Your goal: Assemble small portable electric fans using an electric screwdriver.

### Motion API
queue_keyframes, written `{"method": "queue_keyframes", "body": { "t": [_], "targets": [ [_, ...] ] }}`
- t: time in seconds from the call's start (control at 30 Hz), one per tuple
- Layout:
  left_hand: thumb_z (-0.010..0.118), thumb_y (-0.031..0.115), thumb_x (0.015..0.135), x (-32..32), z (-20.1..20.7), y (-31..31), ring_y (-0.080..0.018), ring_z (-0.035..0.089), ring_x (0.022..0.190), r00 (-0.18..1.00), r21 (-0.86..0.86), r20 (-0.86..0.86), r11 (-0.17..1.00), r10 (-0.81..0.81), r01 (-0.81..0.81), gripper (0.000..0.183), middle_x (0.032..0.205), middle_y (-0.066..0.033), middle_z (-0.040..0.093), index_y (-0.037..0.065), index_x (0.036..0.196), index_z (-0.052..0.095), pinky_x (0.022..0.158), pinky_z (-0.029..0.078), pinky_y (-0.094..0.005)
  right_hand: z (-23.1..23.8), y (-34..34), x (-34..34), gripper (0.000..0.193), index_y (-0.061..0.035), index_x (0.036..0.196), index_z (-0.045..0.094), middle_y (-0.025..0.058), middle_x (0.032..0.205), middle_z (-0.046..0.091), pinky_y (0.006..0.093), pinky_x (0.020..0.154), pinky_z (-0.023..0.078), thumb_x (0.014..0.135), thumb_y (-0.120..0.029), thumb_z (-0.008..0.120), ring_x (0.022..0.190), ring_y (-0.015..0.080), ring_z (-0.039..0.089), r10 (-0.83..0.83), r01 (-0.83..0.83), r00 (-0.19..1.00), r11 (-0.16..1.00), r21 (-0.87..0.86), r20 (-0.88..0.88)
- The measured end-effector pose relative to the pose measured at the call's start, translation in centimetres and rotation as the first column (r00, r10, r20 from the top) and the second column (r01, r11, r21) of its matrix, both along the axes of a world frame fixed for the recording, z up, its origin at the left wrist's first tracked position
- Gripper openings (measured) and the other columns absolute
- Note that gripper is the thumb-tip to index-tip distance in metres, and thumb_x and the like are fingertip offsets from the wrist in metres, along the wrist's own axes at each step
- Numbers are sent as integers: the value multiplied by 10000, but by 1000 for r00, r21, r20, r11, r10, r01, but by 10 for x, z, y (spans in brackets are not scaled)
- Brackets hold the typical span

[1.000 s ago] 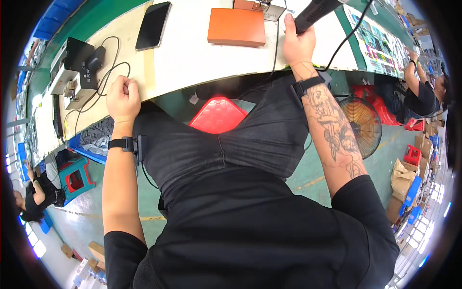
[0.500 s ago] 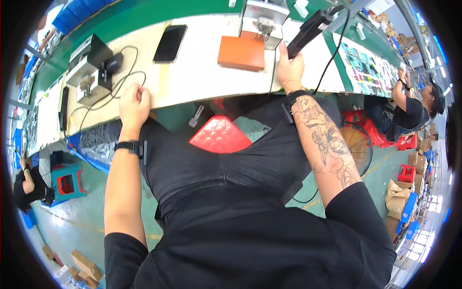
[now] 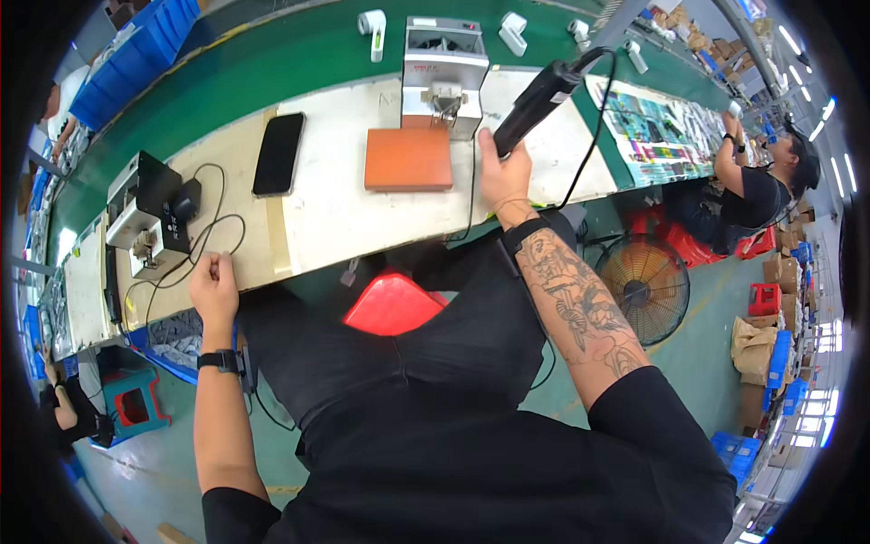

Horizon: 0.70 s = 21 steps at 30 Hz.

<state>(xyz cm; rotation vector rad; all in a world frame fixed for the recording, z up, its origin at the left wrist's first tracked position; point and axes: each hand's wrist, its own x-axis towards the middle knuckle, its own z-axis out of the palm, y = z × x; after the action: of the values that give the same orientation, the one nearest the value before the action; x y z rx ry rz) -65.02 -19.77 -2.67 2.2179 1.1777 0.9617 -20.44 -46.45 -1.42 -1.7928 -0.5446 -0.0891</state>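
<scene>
My right hand (image 3: 507, 181) is wrapped round the lower end of a black corded electric screwdriver (image 3: 535, 109), tilted with its cable end up and to the right. It is over the table's front edge, right of an orange block (image 3: 408, 160). Behind that block stands a silver screw feeder (image 3: 444, 72). My left hand (image 3: 215, 286) is at the front edge on the left, its fingers curled together beside a thin black cable (image 3: 237, 238). Whatever those fingers might hold is hidden.
A black phone (image 3: 280, 154) lies on the pale table (image 3: 335, 218). Another silver machine (image 3: 149, 218) stands at the left. White devices (image 3: 374, 34) sit on the green conveyor belt (image 3: 317, 54). A floor fan (image 3: 639, 290) and a seated co-worker (image 3: 752, 181) are at the right.
The view has shifted, so the table and its objects appear lower and farther left. My right hand keeps hold of the electric screwdriver. My left hand stays closed near the table edge.
</scene>
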Motion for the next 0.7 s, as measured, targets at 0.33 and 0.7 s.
{"method": "queue_keyframes", "body": {
  "t": [0.33,0.7],
  "targets": [
    [682,200,1001,30,-27,22,-184,447,581,984,102,-121,988,132,-120,258,643,-55,483,47,814,594,563,388,-336,-28,6,13,182,-48,995,620,-12,936,616,275,821,453,1068,-210,660,890,85,556,163,-133,983,952,275,-87],
    [674,122,935,39,-20,39,-230,469,602,974,147,-214,988,68,-37,176,669,-75,463,51,814,567,580,388,-358,-32,20,18,103,-37,1049,527,103,1019,582,349,888,428,1081,-74,437,936,181,523,356,-356,934,924,138,20]
  ]
}}
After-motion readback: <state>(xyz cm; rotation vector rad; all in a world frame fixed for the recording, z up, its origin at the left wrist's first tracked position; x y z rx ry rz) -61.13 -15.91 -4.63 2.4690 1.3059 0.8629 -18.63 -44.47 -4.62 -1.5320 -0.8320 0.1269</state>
